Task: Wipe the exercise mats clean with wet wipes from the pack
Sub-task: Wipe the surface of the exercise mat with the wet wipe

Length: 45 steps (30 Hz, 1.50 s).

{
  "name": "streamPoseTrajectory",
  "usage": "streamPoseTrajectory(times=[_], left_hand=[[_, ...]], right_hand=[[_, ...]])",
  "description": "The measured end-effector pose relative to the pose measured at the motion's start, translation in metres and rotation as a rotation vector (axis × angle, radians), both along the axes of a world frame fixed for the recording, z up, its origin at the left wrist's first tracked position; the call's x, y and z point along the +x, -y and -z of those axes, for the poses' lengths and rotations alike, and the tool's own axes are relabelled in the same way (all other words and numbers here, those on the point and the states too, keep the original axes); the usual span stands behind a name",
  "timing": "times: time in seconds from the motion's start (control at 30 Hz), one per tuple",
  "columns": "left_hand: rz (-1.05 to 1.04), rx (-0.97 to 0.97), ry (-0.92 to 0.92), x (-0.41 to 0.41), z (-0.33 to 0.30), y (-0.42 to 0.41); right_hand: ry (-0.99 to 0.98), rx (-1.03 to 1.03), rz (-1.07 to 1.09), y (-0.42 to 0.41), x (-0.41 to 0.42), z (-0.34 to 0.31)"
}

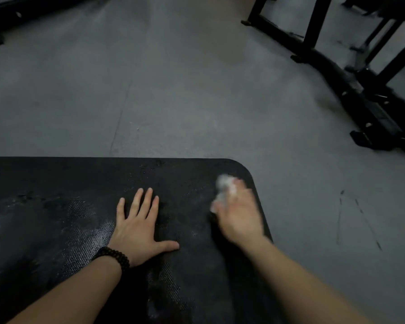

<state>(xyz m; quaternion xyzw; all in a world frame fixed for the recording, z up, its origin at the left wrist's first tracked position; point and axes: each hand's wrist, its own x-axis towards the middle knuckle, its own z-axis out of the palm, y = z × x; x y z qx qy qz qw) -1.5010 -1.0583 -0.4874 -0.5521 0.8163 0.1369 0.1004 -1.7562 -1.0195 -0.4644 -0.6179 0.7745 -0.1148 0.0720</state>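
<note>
A black exercise mat (56,183) with a rounded far-right corner lies on the grey floor and fills the lower left of the head view. Wet streaks shine on its textured surface. My left hand (139,226) lies flat on the mat with fingers spread, a dark bead bracelet on the wrist. My right hand (237,213), blurred by motion, presses a crumpled white wet wipe (223,187) onto the mat near that corner. The wipe sticks out beyond the fingers. No pack of wipes is in view.
Black metal frames of gym equipment (360,90) stand on the grey floor (173,90) at the upper right. Another dark piece of equipment (14,15) crosses the top left corner. Scuff marks show on the floor right of the mat.
</note>
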Motion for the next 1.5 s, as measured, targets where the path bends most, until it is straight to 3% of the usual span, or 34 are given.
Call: streamPoseTrajectory(times=[0.03, 0.1, 0.2, 0.3, 0.37, 0.43, 0.53, 0.6, 0.73, 0.77, 0.83, 0.9, 0.97, 1.03, 1.13, 1.2, 1.27, 1.3, 1.37, 1.43, 1.5], left_hand=[[-0.028, -0.002, 0.004, -0.002, -0.001, -0.004], [-0.123, -0.005, 0.006, -0.010, -0.003, -0.020], [-0.232, 0.008, -0.040, -0.014, -0.006, -0.042], [-0.207, 0.104, -0.057, -0.010, -0.008, -0.040], [-0.155, 0.194, -0.049, -0.003, -0.012, -0.036], [-0.104, 0.243, -0.028, 0.002, -0.015, -0.035], [-0.054, 0.246, 0.040, -0.001, -0.018, -0.038], [-0.053, 0.245, 0.058, -0.005, -0.017, -0.039], [-0.041, 0.206, 0.013, -0.001, -0.010, -0.041], [-0.032, 0.185, -0.008, 0.000, -0.008, -0.042], [-0.016, 0.155, -0.010, 0.001, -0.009, -0.045], [-0.011, 0.170, 0.019, 0.001, -0.009, -0.043], [-0.010, 0.166, 0.025, -0.001, -0.008, -0.041], [-0.013, 0.158, 0.022, -0.002, -0.009, -0.041], [-0.025, 0.139, 0.031, -0.003, -0.009, -0.043], [-0.034, 0.153, 0.019, -0.004, -0.014, -0.044], [-0.043, 0.123, -0.001, -0.004, -0.023, -0.053], [-0.048, 0.079, -0.017, -0.006, -0.027, -0.062], [-0.063, -0.011, -0.068, -0.010, -0.030, -0.086], [-0.054, -0.012, -0.108, -0.014, -0.029, -0.109], [-0.016, 0.055, -0.101, -0.015, -0.023, -0.117]], right_hand=[[-0.050, 0.080, 0.160, 0.001, -0.025, 0.002], [-0.095, 0.249, 0.197, -0.002, -0.037, 0.009], [0.017, 0.232, -0.209, -0.024, 0.035, 0.009], [0.116, 0.231, -0.598, -0.056, 0.087, 0.003], [0.126, 0.093, -0.427, -0.054, 0.068, 0.006], [0.013, -0.025, -0.028, -0.041, 0.028, 0.008], [-0.081, 0.119, 0.243, -0.027, -0.017, 0.009], [-0.044, 0.177, 0.117, -0.031, 0.003, 0.017], [0.106, 0.223, -0.499, -0.081, 0.095, 0.011], [0.125, 0.243, -0.571, -0.092, 0.100, 0.004], [0.136, 0.158, -0.435, -0.093, 0.076, -0.006], [0.048, 0.034, -0.078, -0.086, 0.031, -0.006], [-0.020, 0.140, 0.191, -0.081, -0.015, -0.006], [-0.001, 0.309, 0.239, -0.082, -0.020, 0.004], [-0.086, 0.251, -0.049, -0.100, 0.033, 0.018], [-0.049, 0.261, -0.377, -0.123, 0.064, 0.019], [-0.010, 0.244, -0.516, -0.137, 0.066, 0.011], [0.017, 0.185, -0.441, -0.139, 0.056, 0.009], [0.042, 0.060, -0.074, -0.129, 0.023, 0.007], [-0.009, 0.109, 0.212, -0.116, -0.008, 0.009], [0.031, 0.192, 0.181, -0.112, -0.003, 0.013]])
